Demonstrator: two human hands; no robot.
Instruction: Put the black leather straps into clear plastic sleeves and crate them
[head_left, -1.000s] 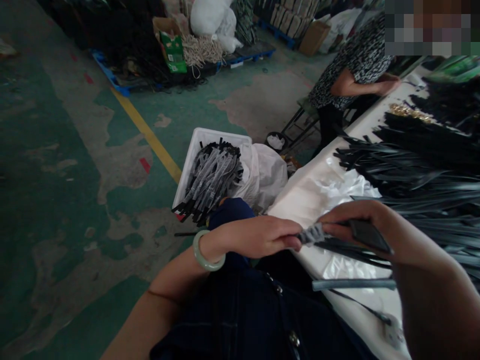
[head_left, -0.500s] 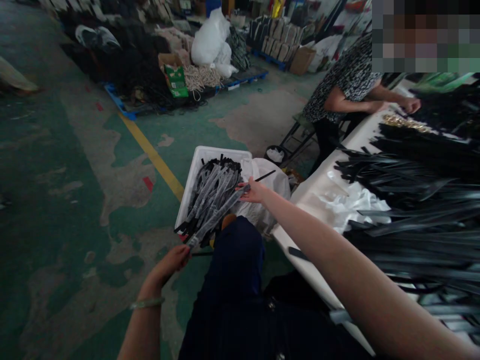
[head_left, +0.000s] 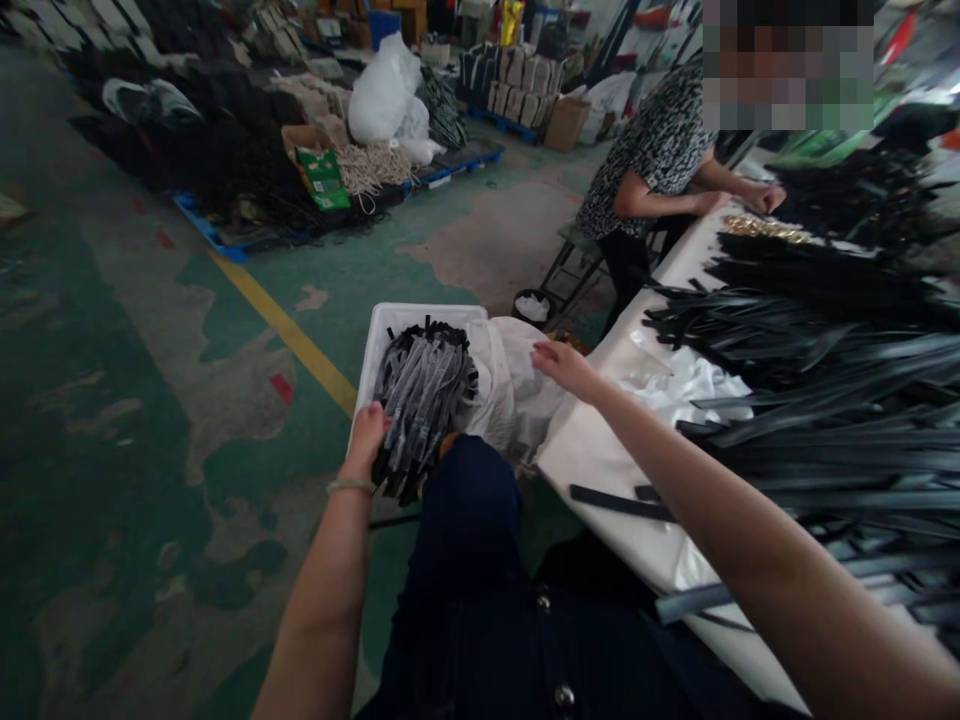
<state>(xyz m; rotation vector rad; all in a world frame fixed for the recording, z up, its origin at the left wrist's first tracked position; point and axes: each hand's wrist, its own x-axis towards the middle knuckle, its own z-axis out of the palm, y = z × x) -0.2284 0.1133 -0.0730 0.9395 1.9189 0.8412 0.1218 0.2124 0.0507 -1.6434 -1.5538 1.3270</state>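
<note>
Black straps in clear plastic sleeves (head_left: 426,385) lie heaped in a white bin (head_left: 365,370) on the floor before me. My left hand (head_left: 369,435) is at the near left side of the bin, beside the heap; it looks open, its fingers partly hidden. To the right, my right hand (head_left: 559,365) hovers between a white plastic bag (head_left: 514,380) and the table, fingers stretched out and holding nothing. Many loose black straps (head_left: 795,440) are spread over the white-covered table (head_left: 570,450).
A co-worker in a patterned shirt (head_left: 649,140) sits across the table corner, hands near gold-coloured pieces (head_left: 761,230). A small black bucket (head_left: 532,306) stands by the stool (head_left: 574,235). Loaded blue pallets (head_left: 206,230) lie beyond the yellow floor line (head_left: 281,325).
The sleeved strap stretched between my hands has been let go onto the heap in the bin. My left hand has moved up toward the bin, my right hand rightward toward the table.
</note>
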